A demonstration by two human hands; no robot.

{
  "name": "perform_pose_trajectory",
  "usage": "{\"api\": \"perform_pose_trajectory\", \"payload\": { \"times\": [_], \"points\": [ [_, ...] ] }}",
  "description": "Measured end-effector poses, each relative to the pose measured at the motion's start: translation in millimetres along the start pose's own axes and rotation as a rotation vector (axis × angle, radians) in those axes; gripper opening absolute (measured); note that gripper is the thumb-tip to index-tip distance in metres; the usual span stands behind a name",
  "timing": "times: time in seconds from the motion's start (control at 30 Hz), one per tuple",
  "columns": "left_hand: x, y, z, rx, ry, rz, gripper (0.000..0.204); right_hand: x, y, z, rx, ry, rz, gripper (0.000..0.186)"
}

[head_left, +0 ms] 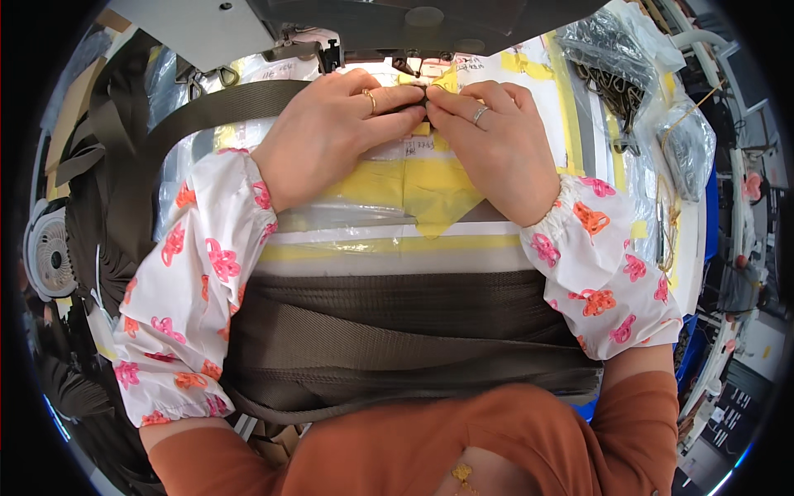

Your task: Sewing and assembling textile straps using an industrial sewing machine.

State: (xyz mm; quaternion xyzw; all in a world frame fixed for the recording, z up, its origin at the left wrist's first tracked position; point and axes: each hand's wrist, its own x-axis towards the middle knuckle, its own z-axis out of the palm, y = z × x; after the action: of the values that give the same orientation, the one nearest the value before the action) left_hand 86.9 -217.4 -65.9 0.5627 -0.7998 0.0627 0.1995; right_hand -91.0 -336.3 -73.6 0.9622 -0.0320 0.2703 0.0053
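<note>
My left hand (327,132) lies on a dark olive webbing strap (227,107), its fingers closed over the strap close to the needle area (409,70) of a sewing machine (397,29). From the right, my right hand (500,136) meets it, thumb and forefinger pressed onto the small dark end of the same strap (426,103). The fingertips of both hands nearly touch. Fingers cover most of the strap there, so its folds cannot be made out. Beneath lies a work surface covered with plastic film and yellow tape (364,186).
Stacked olive webbing (397,331) fills the space between me and the machine bed. More webbing (107,182) hangs at the left beside a small white fan (51,252). Dark metal hooks (612,91) lie in clear plastic at the right; other metal hooks (207,80) lie at the left.
</note>
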Motion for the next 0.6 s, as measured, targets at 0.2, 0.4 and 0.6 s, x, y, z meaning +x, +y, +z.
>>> {"api": "perform_pose_trajectory", "payload": {
  "times": [0.2,0.4,0.6],
  "points": [
    [-1.3,7.1,-2.2,-0.122,0.084,-0.141,0.026,3.2,-5.2,-3.4,-0.026,0.032,0.012,0.019],
    [4.5,2.1,-6.4,-0.309,0.013,-0.288,0.017,8.4,-8.4,-9.8,-0.065,-0.033,0.025,0.011],
    [4.4,6.4,-10.6,-0.266,0.023,-0.297,0.022,8.3,-7.1,-10.4,-0.048,-0.036,0.046,0.009]
  ]
}}
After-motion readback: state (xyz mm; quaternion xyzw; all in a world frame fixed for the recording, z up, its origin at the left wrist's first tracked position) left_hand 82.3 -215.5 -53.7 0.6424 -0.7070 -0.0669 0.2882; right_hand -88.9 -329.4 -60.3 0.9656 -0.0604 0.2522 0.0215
